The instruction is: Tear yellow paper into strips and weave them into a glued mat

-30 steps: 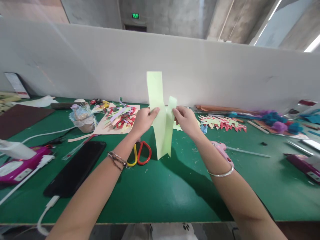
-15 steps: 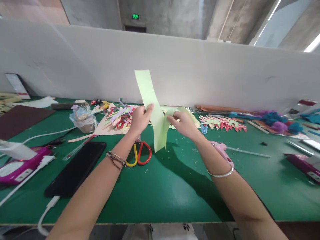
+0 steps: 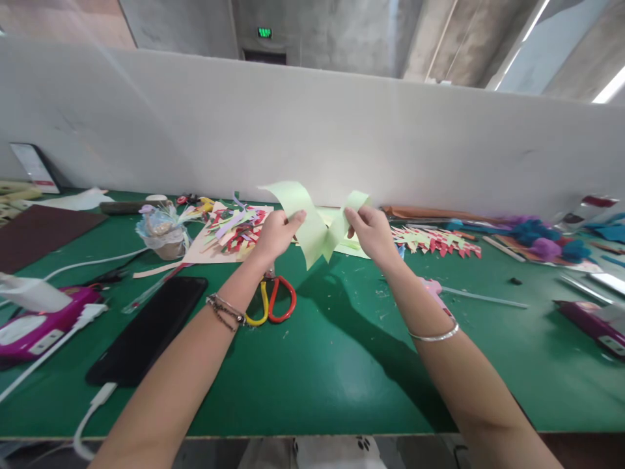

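Green tabletop point(image 3: 312, 384) is stretching out nearest the person, with a black phone point(image 3: 146, 332) lying to the left and red-and-yellow scissors point(image 3: 271, 305) resting just short of the hands. Above the table, the left hand point(image 3: 278, 236) is pinching one side of a pale green paper point(image 3: 312, 233) between thumb and fingers, while the right hand point(image 3: 372, 233) is pinching the other; the paper is hanging between them in a V, its outer ends curling. Splitting it at the middle seems to be the step in hand, though whether the halves are still joining cannot be told. The next move is probably calling for firm, even grips. Farther back, coloured scraps point(image 3: 239, 228) are lying before a pale partition point(image 3: 312, 130).
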### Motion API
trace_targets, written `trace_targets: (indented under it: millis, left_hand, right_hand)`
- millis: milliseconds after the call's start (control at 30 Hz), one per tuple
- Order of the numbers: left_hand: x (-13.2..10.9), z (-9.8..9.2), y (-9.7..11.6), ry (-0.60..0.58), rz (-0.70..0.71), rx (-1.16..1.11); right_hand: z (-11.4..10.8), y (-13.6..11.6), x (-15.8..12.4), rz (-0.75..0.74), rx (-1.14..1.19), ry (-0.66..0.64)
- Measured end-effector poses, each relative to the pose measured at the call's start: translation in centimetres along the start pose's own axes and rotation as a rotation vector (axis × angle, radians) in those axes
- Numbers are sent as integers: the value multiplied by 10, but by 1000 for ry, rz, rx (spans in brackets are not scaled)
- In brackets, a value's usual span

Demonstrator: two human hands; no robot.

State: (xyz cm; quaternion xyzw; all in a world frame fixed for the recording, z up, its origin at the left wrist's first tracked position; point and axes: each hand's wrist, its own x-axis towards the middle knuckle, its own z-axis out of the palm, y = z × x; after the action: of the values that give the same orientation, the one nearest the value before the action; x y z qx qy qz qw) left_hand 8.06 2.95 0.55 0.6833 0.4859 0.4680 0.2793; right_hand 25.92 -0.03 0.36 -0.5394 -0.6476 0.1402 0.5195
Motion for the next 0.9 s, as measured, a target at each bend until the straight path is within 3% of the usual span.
trace_targets:
  millis: [167, 233, 367, 433, 600, 900]
  left_hand:
    - [2, 2, -3, 56, -29, -27]
    - [2, 3, -4, 46, -53, -64]
    - [-2, 5, -2, -254, -58, -174]
    - [-5, 7, 0, -310, -68, -130]
    - [-6, 10, 1, -196, -123, -19]
    - [2, 1, -8, -115, 24, 2]
  right_hand:
    - [7, -3, -4, -144, 18, -259]
    - [10, -2, -5, -123, -86, -260]
    - [14, 3, -4, -19, -173, -134]
    - [15, 4, -4, -29, -152, -86]
    - [14, 0, -5, -48, -122, -33]
    - [1, -2, -3, 85, -41, -101]
